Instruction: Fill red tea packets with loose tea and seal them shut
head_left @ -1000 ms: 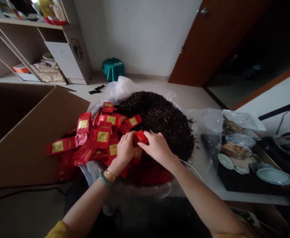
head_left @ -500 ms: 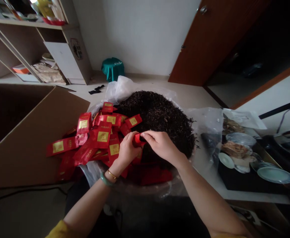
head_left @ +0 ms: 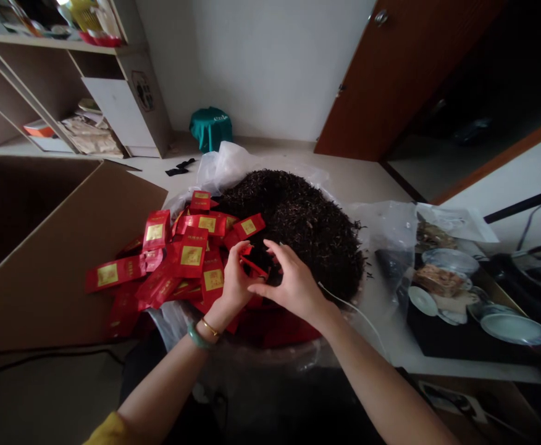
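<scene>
My left hand (head_left: 238,278) is closed around a small red packet (head_left: 254,267), whose mouth gapes and looks dark inside. Just right of it, my right hand (head_left: 293,278) has its thumb and fingers spread in a C shape, with nothing visible between them. Beyond both hands rises a heap of dark, twisted dry tea leaves (head_left: 293,210). Red packets with gold labels (head_left: 191,254) lie piled to the left of my left hand. Clear plastic sheeting (head_left: 224,164) lines the round container under the leaves.
A large cardboard box (head_left: 67,259) stands open at the left. On the right, a dark tray (head_left: 432,337) holds dishes and a lump of brown material. A teal-covered stool (head_left: 210,128) stands by the wall, and a brown door (head_left: 367,86) is at the back right.
My right hand has come off the red packet and opened, its thumb and fingers parting. The packet's mouth is now wider in my left hand. A thin white cord shows beside my right wrist.
</scene>
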The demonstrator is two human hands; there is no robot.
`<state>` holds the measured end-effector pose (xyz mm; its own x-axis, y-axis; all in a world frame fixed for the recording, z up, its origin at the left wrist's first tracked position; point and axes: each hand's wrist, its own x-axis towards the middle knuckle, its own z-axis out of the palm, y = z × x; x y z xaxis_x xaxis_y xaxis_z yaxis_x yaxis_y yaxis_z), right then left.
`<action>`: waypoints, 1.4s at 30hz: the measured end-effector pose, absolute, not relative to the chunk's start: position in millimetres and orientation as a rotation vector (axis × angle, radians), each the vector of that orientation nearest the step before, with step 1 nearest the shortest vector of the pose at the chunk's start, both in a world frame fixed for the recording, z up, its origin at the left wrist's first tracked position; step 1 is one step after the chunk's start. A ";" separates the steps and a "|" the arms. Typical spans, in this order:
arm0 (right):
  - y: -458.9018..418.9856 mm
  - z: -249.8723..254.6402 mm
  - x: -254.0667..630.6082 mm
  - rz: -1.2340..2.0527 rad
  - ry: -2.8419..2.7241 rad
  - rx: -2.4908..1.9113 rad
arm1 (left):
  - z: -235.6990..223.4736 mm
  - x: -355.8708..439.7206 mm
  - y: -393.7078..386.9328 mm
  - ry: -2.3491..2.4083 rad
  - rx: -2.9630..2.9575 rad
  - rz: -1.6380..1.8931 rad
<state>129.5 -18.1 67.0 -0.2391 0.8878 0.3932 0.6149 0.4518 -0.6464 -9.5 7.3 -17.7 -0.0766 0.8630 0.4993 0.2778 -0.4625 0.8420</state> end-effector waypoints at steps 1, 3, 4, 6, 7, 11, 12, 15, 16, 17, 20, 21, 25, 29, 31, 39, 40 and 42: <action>-17.0 61.6 126.5 0.435 -1.941 -1.269 | -18.6 -9.1 7.2 1.262 1.723 1.538; -12.4 54.2 124.9 0.380 -1.876 -1.280 | -17.3 -8.4 6.7 1.338 1.765 1.448; -9.9 52.7 125.8 0.361 -1.845 -1.277 | -15.5 -8.2 6.6 1.373 1.787 1.401; -6.4 53.9 129.1 0.325 -1.806 -1.245 | -11.3 -7.9 6.4 1.423 1.828 1.339; -5.7 55.9 130.7 0.300 -1.804 -1.219 | -9.5 -7.9 6.3 1.438 1.845 1.332; -7.0 65.3 134.1 0.124 -1.891 -1.181 | -6.6 -8.8 6.3 1.447 1.898 1.409; -7.1 66.8 134.5 0.089 -1.924 -1.197 | -6.5 -9.2 6.4 1.442 1.910 1.427; -6.8 70.7 137.2 0.103 -2.039 -1.221 | -5.8 -10.6 6.7 1.419 1.949 1.446; -6.9 72.8 139.0 0.146 -2.074 -1.220 | -5.4 -11.1 6.9 1.411 1.964 1.451; -7.2 75.7 141.3 0.196 -2.104 -1.219 | -5.0 -11.6 7.2 1.401 1.978 1.458; -10.6 89.1 149.9 0.314 -2.164 -1.218 | -4.6 -12.8 7.8 1.358 2.013 1.491; -12.2 94.3 152.6 0.334 -2.177 -1.222 | -4.8 -13.2 7.8 1.340 2.023 1.499; -19.7 110.5 157.7 0.360 -2.240 -1.242 | -5.6 -14.8 6.9 1.258 2.043 1.499; -25.4 114.7 154.3 0.344 -2.387 -1.337 | -5.3 -16.0 6.3 1.185 2.063 1.514; -27.0 115.6 151.7 0.308 -2.447 -1.437 | -5.1 -16.3 6.4 1.148 2.096 1.536; -28.5 116.2 137.5 0.134 -2.514 -1.904 | -7.0 -16.3 8.0 1.148 2.302 1.526; -28.1 113.9 135.2 0.104 -2.527 -1.927 | -7.6 -16.0 8.2 1.162 2.310 1.512; -26.8 108.5 131.1 0.051 -2.560 -1.949 | -9.2 -15.3 8.5 1.192 2.309 1.486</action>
